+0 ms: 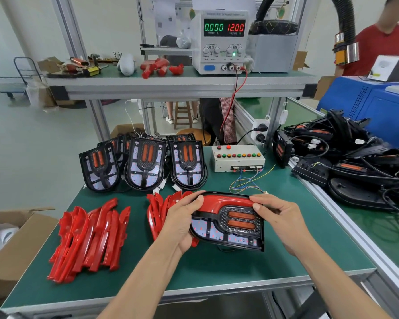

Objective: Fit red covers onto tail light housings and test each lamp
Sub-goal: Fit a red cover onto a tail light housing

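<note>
Hands at lower centre of the frame grip one tail light housing above the green desk: the left hand clasps its left end, while the right hand pinches the red cover along its upper edge. Loose red covers lie at lower left. Uncovered housings stand behind them, beside a button box; the power supply at upper centre reads 12.00.
</note>
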### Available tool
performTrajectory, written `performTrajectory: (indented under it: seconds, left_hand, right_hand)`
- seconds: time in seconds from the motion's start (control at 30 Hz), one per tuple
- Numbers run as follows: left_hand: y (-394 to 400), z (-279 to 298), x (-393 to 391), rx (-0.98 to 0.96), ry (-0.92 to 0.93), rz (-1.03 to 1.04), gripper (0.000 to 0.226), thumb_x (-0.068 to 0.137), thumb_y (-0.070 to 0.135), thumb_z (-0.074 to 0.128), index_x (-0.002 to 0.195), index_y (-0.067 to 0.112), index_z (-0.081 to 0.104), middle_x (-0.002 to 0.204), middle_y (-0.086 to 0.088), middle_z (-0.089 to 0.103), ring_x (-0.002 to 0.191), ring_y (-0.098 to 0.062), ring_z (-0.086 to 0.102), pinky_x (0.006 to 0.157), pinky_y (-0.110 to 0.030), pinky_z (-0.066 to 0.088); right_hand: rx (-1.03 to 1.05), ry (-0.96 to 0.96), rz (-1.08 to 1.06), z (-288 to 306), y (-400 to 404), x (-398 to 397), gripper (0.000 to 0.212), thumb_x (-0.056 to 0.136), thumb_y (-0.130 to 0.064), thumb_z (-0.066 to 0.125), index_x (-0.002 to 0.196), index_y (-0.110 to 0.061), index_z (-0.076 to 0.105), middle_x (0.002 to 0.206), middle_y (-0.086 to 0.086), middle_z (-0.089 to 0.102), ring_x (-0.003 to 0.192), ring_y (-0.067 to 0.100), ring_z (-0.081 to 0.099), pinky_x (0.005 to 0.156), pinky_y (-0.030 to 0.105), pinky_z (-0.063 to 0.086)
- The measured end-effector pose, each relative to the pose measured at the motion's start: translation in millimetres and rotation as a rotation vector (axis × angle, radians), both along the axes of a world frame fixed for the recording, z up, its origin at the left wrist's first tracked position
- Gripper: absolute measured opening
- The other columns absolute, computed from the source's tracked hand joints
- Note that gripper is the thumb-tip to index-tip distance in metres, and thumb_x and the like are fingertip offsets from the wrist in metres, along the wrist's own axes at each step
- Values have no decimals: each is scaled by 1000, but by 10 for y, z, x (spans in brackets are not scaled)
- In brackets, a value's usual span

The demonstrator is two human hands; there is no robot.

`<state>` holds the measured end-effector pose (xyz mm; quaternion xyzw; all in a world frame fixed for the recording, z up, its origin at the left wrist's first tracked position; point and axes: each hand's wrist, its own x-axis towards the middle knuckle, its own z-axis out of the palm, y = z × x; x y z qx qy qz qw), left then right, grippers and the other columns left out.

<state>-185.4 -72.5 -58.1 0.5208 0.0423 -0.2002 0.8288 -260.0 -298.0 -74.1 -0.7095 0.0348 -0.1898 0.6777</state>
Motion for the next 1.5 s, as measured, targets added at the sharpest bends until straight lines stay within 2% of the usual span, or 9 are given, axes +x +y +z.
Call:
performTrajectory:
  seconds: [0.13,0.3,0.4,0.47,0.53,0.63,0.87,1.1,1.5]
  left_hand:
    - [4,7,-23,59,-45,17,25,95,6,67,89,23,84,101,-6,79,85,-19,73,83,-37,60]
    - [-53,6,-84,95,-157,-15,23,96,4,66,114,15,76,100,-1,80,87,-11,74,75,-24,59]
    - [-116,-5,-126,153,-263,-37,28,96,4,65,123,11,72,119,-4,76,112,-16,70,100,-29,54]
    - [-120,-4,-143,163,-291,-36,25,97,3,64,117,13,74,117,-3,76,111,-13,69,95,-22,54]
    - [-90,-9,-158,155,-284,-42,22,97,3,63,112,14,76,112,-3,78,105,-14,70,86,-19,56]
    - [-57,-35,-175,165,-290,-48,22,99,3,61,114,10,76,111,-6,78,109,-23,71,92,-27,57]
    - [-91,-88,-171,221,-299,-27,23,99,2,60,108,13,78,112,-5,78,116,-27,68,103,-37,54]
    - [8,-37,-149,152,-204,-225,48,91,33,67,136,17,62,133,-8,68,126,-23,62,112,-42,46]
    - [-77,1,-102,75,-115,-141,36,96,-8,58,126,8,68,119,-12,75,103,-22,70,95,-35,55]
  right_hand:
    - [-70,53,19,35,7,-42,35,90,0,71,85,-32,84,109,-9,77,101,3,69,83,12,52]
    - [-631,63,-135,200,150,58,13,90,-42,71,102,-46,70,117,-30,65,118,-11,53,101,11,33]
    - [-776,157,72,351,348,257,37,95,-56,59,129,-43,63,116,-28,69,111,-10,58,95,5,35]
    - [-891,237,222,430,385,392,32,98,-61,51,110,-41,72,100,-21,73,97,-1,64,86,19,45]
    - [-850,270,365,485,358,462,32,98,-61,51,87,-38,71,74,-12,66,70,2,57,70,28,44]
    - [-725,274,468,477,310,507,37,95,-61,57,93,-29,76,79,9,68,67,6,51,68,31,41]
    - [-585,305,454,406,317,515,18,95,-50,65,96,-40,80,79,-12,74,69,-1,59,68,15,46]
    - [-528,314,394,442,292,434,21,98,-52,60,101,-42,79,89,-13,78,77,-2,69,68,11,50]
    - [-357,368,413,438,308,364,19,94,-43,70,99,-27,79,86,-2,78,71,7,67,66,20,54]
